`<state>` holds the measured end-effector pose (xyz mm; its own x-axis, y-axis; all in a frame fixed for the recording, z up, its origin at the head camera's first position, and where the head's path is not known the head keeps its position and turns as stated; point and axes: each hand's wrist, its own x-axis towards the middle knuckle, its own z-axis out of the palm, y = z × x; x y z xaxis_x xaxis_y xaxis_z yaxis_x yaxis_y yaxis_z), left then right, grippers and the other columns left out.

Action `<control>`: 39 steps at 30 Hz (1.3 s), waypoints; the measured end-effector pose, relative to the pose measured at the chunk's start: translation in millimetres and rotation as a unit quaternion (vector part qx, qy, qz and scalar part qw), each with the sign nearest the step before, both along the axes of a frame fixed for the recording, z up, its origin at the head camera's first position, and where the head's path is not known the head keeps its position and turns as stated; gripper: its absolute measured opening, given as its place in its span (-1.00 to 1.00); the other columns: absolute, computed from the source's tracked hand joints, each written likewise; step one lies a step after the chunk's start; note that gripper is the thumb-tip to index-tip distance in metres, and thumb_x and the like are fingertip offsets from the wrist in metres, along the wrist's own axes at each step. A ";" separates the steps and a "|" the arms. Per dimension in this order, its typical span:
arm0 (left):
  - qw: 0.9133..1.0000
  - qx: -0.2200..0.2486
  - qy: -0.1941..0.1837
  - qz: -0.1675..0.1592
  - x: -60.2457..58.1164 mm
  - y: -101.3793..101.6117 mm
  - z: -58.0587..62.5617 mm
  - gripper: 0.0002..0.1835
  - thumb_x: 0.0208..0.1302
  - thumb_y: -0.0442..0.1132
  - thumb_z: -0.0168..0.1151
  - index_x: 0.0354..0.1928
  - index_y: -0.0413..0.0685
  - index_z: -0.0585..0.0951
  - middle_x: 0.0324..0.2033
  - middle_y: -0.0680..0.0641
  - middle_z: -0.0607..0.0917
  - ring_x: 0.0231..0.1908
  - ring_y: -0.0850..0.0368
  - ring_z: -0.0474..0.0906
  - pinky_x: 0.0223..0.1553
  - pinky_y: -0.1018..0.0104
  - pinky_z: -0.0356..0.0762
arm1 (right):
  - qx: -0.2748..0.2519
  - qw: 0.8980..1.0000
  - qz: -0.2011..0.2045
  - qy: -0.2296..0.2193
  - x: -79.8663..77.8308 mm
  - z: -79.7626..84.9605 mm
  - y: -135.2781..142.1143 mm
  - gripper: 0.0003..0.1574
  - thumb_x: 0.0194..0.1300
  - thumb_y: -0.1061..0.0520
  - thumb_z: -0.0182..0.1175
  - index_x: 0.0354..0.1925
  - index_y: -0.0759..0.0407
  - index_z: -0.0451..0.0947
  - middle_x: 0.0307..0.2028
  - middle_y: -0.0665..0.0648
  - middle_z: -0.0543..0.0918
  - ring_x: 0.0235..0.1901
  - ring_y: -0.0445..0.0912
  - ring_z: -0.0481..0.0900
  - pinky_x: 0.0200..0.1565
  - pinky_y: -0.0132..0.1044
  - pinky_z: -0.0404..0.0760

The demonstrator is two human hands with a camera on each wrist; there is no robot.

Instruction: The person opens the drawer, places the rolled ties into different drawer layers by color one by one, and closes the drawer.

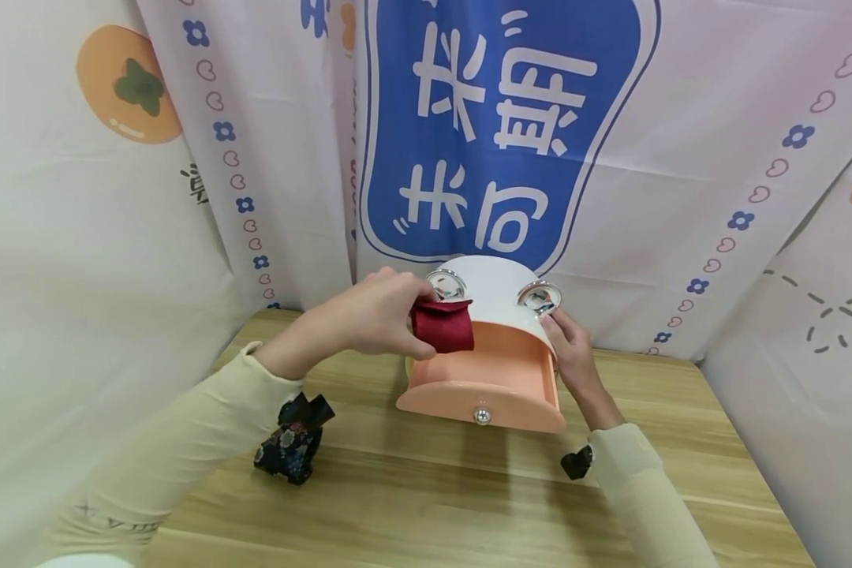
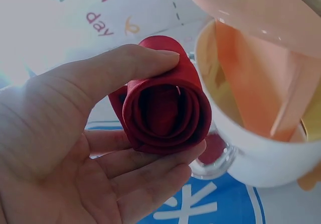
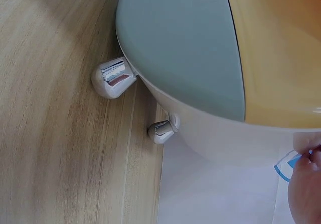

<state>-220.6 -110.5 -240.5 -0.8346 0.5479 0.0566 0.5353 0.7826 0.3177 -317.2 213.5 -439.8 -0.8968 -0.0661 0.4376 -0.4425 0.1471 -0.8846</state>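
Left hand (image 1: 383,317) pinches dark-red, shiny cloth roll (image 1: 443,327) between thumb and fingers, above open peach plastic drawer (image 1: 481,401) of white, round-topped cabinet (image 1: 495,285); roll hides part of drawer's inside. Right hand (image 1: 573,355) touches silver-rimmed round ornament (image 1: 539,297); cannot tell whether fingers grip, hand mostly cut off in right wrist view. Black floral cloth pouch (image 1: 289,451) near left sleeve. Black object (image 1: 577,463) beside right cuff, hard to identify.

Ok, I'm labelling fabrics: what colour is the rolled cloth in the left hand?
Deep red; the rolled cloth shows best in the left wrist view.
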 end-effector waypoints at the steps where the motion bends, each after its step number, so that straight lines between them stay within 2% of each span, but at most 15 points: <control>1: 1.000 0.000 -0.001 -0.003 -0.2 2.8 -0.4 -0.54 0.07 -0.06 0.59 -0.02 -0.12 0.72 -0.23 -0.03 0.77 -0.27 0.09 0.64 -0.24 0.28 0.64 | 0.000 1.000 -0.001 0.001 0.2 0.0 0.3 -0.44 0.66 0.03 0.02 0.39 0.34 0.49 -0.12 -0.26 0.70 -0.19 -0.37 0.68 -0.16 -0.49 0.71; 7: 0.999 0.011 -0.025 -0.021 -2.3 15.8 -8.3 -0.55 0.08 -0.07 0.61 -0.03 -0.10 0.71 -0.24 -0.01 0.76 -0.27 0.11 0.62 -0.26 0.32 0.61 | -0.002 1.000 -0.002 -0.002 0.3 -0.4 -0.1 -0.43 0.65 0.04 0.02 0.42 0.34 0.47 -0.05 -0.29 0.69 -0.12 -0.37 0.66 -0.09 -0.51 0.69; 11: 0.999 0.017 -0.036 -0.027 -6.5 22.0 -17.4 -0.55 0.08 -0.07 0.61 -0.02 -0.09 0.71 -0.22 0.00 0.76 -0.23 0.11 0.63 -0.23 0.32 0.63 | -0.005 1.000 -0.003 -0.005 0.0 -0.2 -0.6 -0.44 0.65 0.05 0.02 0.40 0.35 0.49 -0.07 -0.26 0.68 -0.15 -0.36 0.66 -0.12 -0.50 0.70; 18: 0.999 0.014 -0.028 -0.042 -14.2 29.8 -34.6 -0.53 0.06 -0.02 0.63 -0.04 -0.06 0.72 -0.25 0.06 0.75 -0.23 0.13 0.61 -0.20 0.31 0.58 | 0.000 1.000 -0.007 -0.007 0.1 1.1 -0.8 -0.48 0.64 0.01 0.04 0.28 0.37 0.54 -0.18 -0.18 0.67 -0.22 -0.34 0.64 -0.19 -0.48 0.69; 22: 0.998 0.020 -0.025 -0.054 -18.1 32.8 -41.5 -0.53 0.07 -0.02 0.63 -0.02 -0.06 0.72 -0.25 0.06 0.75 -0.24 0.15 0.61 -0.20 0.32 0.58 | -0.009 1.000 -0.009 -0.007 -0.2 1.4 -0.7 -0.50 0.63 0.03 0.05 0.29 0.33 0.56 -0.19 -0.17 0.68 -0.25 -0.33 0.66 -0.22 -0.47 0.70; 30: 0.996 0.029 -0.051 -0.060 -24.3 35.7 -51.9 -0.52 0.10 -0.08 0.63 0.04 -0.10 0.73 -0.16 0.02 0.78 -0.17 0.13 0.64 -0.12 0.30 0.62 | -0.013 1.000 -0.005 0.003 -3.9 -0.5 -1.3 -0.75 0.63 0.00 0.07 -0.02 0.09 0.61 -0.37 -0.12 0.62 -0.40 -0.30 0.60 -0.37 -0.43 0.67; 36: 0.995 0.034 -0.055 -0.074 -28.9 40.3 -62.2 -0.56 0.15 -0.12 0.61 0.03 -0.11 0.74 -0.14 0.02 0.79 -0.15 0.10 0.65 -0.11 0.30 0.61 | -0.010 1.000 -0.008 -0.005 -3.1 -1.1 -0.5 -0.58 0.64 -0.01 0.05 0.17 0.26 0.59 -0.30 -0.13 0.65 -0.38 -0.31 0.66 -0.34 -0.40 0.72; 39: 0.995 0.035 -0.052 -0.083 -30.7 41.6 -66.5 -0.59 0.16 -0.13 0.60 0.02 -0.10 0.74 -0.16 0.04 0.79 -0.16 0.10 0.65 -0.13 0.30 0.59 | -0.009 1.000 -0.010 -0.009 -1.5 -2.1 -0.7 -0.56 0.63 -0.01 0.04 0.20 0.26 0.57 -0.27 -0.14 0.66 -0.36 -0.31 0.67 -0.31 -0.40 0.73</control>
<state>-251.3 -68.9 -307.0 -0.7367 0.6760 0.0175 0.6160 0.6602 0.4298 -318.7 212.8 -441.8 -0.9060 -0.0397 0.4214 -0.4227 0.1393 -0.8955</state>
